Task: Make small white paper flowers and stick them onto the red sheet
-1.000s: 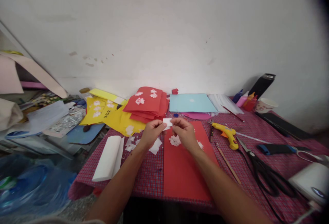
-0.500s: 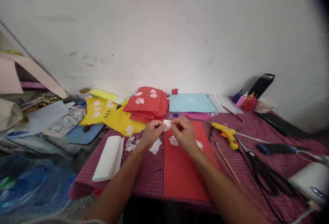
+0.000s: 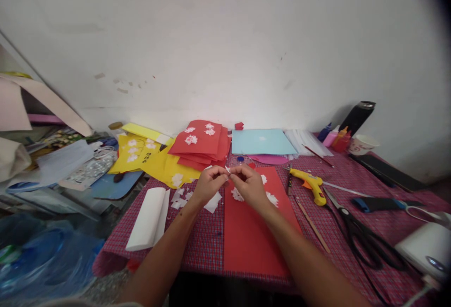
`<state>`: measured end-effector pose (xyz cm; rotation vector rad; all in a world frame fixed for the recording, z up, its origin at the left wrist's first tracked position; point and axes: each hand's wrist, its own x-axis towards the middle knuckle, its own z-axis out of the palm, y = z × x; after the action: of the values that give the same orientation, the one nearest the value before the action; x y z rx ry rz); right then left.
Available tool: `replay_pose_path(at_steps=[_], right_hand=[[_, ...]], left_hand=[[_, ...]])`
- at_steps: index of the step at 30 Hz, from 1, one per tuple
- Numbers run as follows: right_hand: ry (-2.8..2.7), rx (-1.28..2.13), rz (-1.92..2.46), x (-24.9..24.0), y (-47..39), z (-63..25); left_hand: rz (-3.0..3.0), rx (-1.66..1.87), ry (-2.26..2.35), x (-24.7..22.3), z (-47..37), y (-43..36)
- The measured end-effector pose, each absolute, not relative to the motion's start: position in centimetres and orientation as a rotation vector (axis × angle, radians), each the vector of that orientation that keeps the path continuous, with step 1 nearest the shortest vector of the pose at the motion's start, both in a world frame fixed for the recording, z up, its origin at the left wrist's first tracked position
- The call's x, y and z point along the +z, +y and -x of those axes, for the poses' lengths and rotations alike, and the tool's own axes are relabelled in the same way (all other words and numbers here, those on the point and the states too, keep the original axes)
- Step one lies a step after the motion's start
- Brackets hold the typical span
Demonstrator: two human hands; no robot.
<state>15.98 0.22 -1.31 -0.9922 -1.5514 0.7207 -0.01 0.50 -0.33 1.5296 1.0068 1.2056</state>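
My left hand (image 3: 210, 184) and my right hand (image 3: 248, 184) meet fingertip to fingertip above the top left part of a red sheet of paper (image 3: 259, 241). Between them they pinch a small white piece of paper (image 3: 228, 170), mostly covered by the fingers. Several white paper flowers, one of them a white flower (image 3: 272, 199), lie on the red sheet, partly behind my right hand. Left of the sheet are loose white paper scraps (image 3: 213, 202), and beyond them a folded white paper (image 3: 147, 218).
Red flowered sheets (image 3: 200, 143) and yellow sheets (image 3: 169, 166) pile up at the back left, beside a light blue sheet (image 3: 262, 142). To the right lie a yellow glue gun (image 3: 310, 180), black scissors (image 3: 355, 232) and a wooden stick (image 3: 313, 225). Paint bottles (image 3: 341, 139) stand before a dark flask (image 3: 357, 117).
The white paper, flat and visible between my hands before, is now folded or crumpled small in the fingertips. My hands have come closer together.
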Motion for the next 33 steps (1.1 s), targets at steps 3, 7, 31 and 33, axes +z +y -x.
replay_pose_path(at_steps=[3, 7, 31, 33], right_hand=[[-1.543, 0.74, 0.985, -1.5, 0.3, -16.0], [-1.55, 0.743, 0.973, -1.4, 0.2, -15.9], [-1.607, 0.659, 0.982, -1.1, -0.1, -15.8], [-1.606, 0.655, 0.984, -1.1, -0.1, -15.8]], left_hand=[[-1.592, 1.233, 1.037, -0.3, 0.0, 0.5], [-1.61, 1.276, 1.055, -0.3, -0.1, 0.5], [-1.596, 1.27, 1.064, 0.8, -0.3, -0.1], [-1.587, 1.265, 1.055, 0.9, -0.3, -0.2]])
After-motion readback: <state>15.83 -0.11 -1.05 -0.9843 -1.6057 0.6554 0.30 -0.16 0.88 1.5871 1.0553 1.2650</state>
